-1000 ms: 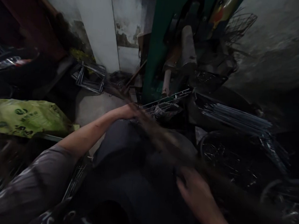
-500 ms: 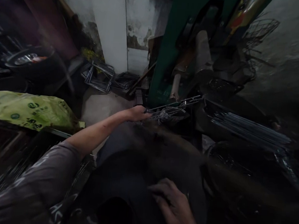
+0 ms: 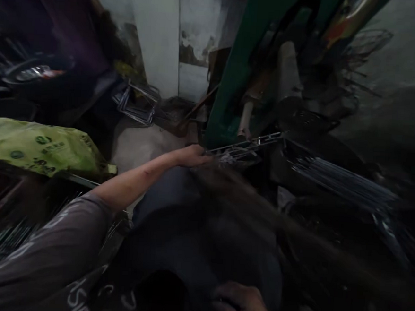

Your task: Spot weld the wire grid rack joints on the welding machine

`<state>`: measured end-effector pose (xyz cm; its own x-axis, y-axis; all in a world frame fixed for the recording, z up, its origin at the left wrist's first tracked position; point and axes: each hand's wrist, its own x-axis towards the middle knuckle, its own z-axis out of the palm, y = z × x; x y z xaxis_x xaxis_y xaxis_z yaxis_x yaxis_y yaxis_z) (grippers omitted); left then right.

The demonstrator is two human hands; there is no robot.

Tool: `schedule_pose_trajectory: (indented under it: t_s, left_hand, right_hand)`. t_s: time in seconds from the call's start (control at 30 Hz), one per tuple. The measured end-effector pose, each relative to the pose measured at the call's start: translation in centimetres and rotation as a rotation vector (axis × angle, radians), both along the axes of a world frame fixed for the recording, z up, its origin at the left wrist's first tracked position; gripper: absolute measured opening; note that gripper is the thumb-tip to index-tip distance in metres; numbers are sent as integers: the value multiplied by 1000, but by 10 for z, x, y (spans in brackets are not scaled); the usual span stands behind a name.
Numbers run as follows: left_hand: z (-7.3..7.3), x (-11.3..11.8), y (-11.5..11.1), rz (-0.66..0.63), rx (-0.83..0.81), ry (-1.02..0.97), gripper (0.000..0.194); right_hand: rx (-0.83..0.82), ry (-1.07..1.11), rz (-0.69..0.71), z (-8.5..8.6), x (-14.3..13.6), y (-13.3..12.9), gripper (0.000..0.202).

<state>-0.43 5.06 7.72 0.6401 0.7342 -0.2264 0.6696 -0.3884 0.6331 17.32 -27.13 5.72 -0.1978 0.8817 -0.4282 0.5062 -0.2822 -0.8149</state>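
Observation:
My left hand (image 3: 193, 155) reaches forward at the centre, its fingers closed on the near end of a thin wire frame (image 3: 241, 151). That frame stretches right, below the green machine (image 3: 230, 86), towards a bundle of thin metal rods (image 3: 344, 179). Low in the picture, my right hand (image 3: 241, 302) hovers over or rests by my lap, with fingers curled. Whether it pinches anything is too dark and blurred to tell.
A yellow-green bag (image 3: 48, 146) lies at the left, with more metal rods (image 3: 5, 243) below it. Bent wire frames (image 3: 138, 103) are stacked near the wall. A round container (image 3: 35, 75) stands at the upper left.
My right hand has moved down towards the bottom edge. My left hand stays on the wire frame, almost unmoved. The view has shifted slightly.

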Motion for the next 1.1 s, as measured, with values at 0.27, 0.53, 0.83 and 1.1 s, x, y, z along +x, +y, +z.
schedule_pose_trajectory:
  t_s: [0.27,0.53,0.83,1.1]
  left_hand:
    - [0,0,-2,23,-13,6,41]
    - [-2,2,-4,62,-40,-6,39]
    - [0,1,-3,-32,-45,-12,37]
    - [-9,10,-8,-41,143,112,36]
  right_hand:
    - [-43,-224,-924,-21,75,-16,35]
    - [280,-382,-363,0,32,44,31]
    - [291,-397,-364,7,56,59,37]
    - [205,151,-694,19,37,155,47]
